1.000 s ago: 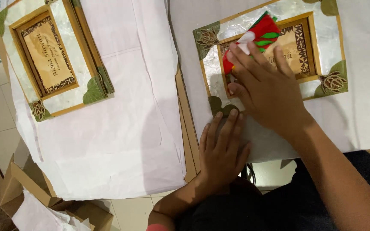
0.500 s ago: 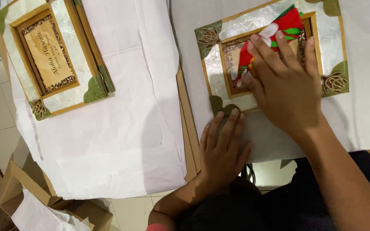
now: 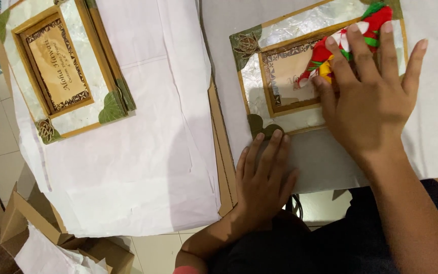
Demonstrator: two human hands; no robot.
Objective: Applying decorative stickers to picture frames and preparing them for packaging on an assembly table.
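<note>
Free room: bare white paper (image 3: 143, 167) btwn the 2 frames, wide enough for hands to pass. Obstacles: left frame (image 3: 62, 71) at far left; right frame (image 3: 290, 71) under cloth (image 3: 351, 40); cardboard box (image 3: 51, 238) below worktop edge.

White paper sheets (image 3: 143, 167) over cardboard-edged table (image 3: 223, 152)

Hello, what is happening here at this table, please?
A person presses a red, green and white cloth onto a decorated picture frame with the right hand. The left hand lies flat on the white paper under that frame, at its lower edge. A second, similar frame lies untouched on another white paper sheet to the left. An open cardboard box sits on the floor below.
</note>
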